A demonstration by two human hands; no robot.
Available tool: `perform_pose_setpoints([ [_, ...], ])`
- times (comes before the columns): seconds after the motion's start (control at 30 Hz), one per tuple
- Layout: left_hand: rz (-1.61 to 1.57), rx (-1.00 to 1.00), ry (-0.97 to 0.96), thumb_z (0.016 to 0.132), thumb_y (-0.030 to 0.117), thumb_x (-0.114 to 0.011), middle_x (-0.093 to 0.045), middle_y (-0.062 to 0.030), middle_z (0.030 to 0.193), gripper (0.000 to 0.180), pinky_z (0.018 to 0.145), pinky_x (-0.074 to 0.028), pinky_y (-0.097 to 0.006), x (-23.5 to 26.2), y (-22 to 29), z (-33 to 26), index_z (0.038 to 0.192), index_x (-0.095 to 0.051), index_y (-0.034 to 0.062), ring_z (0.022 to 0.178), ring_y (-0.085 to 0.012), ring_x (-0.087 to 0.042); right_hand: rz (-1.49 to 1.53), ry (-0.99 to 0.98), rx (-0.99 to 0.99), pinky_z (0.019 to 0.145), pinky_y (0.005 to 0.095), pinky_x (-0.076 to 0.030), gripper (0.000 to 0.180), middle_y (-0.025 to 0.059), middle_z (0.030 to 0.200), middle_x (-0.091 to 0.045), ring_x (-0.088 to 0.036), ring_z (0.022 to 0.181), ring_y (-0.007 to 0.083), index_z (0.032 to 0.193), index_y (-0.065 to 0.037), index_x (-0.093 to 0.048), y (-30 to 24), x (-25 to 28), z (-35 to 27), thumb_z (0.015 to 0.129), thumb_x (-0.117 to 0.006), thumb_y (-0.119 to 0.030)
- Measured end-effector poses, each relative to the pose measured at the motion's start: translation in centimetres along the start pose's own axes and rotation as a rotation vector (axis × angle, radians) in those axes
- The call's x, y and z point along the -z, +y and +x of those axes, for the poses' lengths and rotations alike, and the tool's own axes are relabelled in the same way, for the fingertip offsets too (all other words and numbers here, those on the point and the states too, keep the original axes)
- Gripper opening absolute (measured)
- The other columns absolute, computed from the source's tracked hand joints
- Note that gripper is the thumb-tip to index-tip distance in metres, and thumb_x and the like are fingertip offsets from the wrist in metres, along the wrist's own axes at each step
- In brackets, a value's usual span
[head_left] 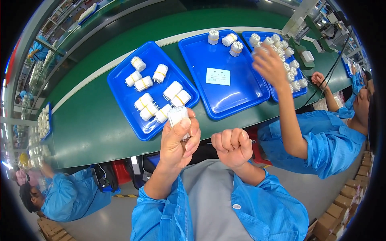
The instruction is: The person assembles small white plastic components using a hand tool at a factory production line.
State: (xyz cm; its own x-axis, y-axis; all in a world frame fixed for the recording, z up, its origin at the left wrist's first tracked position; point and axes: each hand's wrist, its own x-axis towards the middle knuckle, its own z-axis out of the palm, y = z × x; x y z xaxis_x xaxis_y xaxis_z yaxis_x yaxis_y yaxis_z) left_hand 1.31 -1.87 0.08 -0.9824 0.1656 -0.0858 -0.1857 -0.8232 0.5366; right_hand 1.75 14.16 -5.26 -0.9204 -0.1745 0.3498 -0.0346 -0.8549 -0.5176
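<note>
My left hand (177, 142) is closed around a white plastic cylinder (176, 115), held upright in front of the left tray between thumb and fingers. To its right, my right hand (232, 148) is closed in a fist, knuckles up. A thin metal tool (253, 141) pokes out at both sides of that fist; most of it is hidden, so its kind cannot be told. Beyond my left hand, a blue tray (120, 86) holds several white cylinders (160, 73) with yellow bands, some showing short prongs.
A middle blue tray (245, 88) carries a paper label (218, 76) and three white cylinders. Farther right, another blue tray (297, 93) is crowded with them. A co-worker's blurred hand (268, 64) reaches over it. The trays rest on a green bench (80, 120). Another person (76, 197) sits at left.
</note>
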Motion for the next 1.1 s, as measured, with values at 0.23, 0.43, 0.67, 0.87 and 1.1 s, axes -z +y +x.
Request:
perform_pose_setpoints([
  [0.23,0.043,0.017,-0.003,0.094,0.017,-0.061,-0.054,-0.0045,0.076,0.024,0.034,-0.031,-0.018,-0.3,-0.3,0.1,0.111,-0.052,0.0017,0.047,-0.0062,-0.044,0.001,0.011,0.037,0.051,0.0308,-0.027,0.047,-0.0003,0.056,-0.035,-0.029,0.048,0.0123,0.063,-0.012,-0.033,-0.7,-0.2,0.6,0.104,-0.037,-0.035],
  [0.43,0.607,-0.184,0.095,0.08,0.0,-0.072,-0.06,-0.0019,0.083,0.025,0.052,-0.042,-0.02,-0.9,-1.2,-1.1,0.101,-0.058,0.0022,0.062,-0.0046,-0.053,0.038,-0.21,0.163,0.054,0.0303,-0.03,0.046,-0.0017,0.06,-0.037,-0.031,0.051,0.0125,0.067,-0.012,-0.037,-4.9,-4.1,5.1,0.105,-0.035,-0.039],
  [0.67,0.995,-0.363,0.116,0.07,-0.004,-0.078,-0.065,-0.0016,0.084,0.034,0.066,-0.049,-0.023,-1.6,-1.8,-1.4,0.098,-0.061,0.0039,0.075,-0.0072,-0.06,0.097,-0.326,0.078,0.054,0.0299,-0.031,0.045,0.001,0.061,-0.039,-0.029,0.053,0.0116,0.068,-0.01,-0.038,-4.8,-6.0,6.6,0.105,-0.037,-0.036],
  [0.87,1.095,-0.454,0.06,0.064,-0.004,-0.077,-0.067,-0.0048,0.085,0.038,0.066,-0.051,-0.025,-1.1,-2.0,-1.4,0.099,-0.062,0.0027,0.075,-0.01,-0.063,-0.02,-0.303,0.003,0.051,0.0311,-0.029,0.048,-0.0022,0.056,-0.038,-0.032,0.048,0.0121,0.067,-0.014,-0.035,-4.7,-6.1,6.1,0.105,-0.033,-0.043],
  [1.1,1.168,-0.518,0.032,0.063,-0.004,-0.078,-0.067,-0.0067,0.083,0.038,0.065,-0.052,-0.027,-0.7,-2.0,-1.3,0.098,-0.063,0.0017,0.074,-0.0118,-0.064,-0.12,-0.246,-0.078,0.051,0.0301,-0.028,0.047,-0.0023,0.055,-0.036,-0.028,0.048,0.0111,0.065,-0.013,-0.035,-5.2,-7.0,6.1,0.104,-0.038,-0.039],
])
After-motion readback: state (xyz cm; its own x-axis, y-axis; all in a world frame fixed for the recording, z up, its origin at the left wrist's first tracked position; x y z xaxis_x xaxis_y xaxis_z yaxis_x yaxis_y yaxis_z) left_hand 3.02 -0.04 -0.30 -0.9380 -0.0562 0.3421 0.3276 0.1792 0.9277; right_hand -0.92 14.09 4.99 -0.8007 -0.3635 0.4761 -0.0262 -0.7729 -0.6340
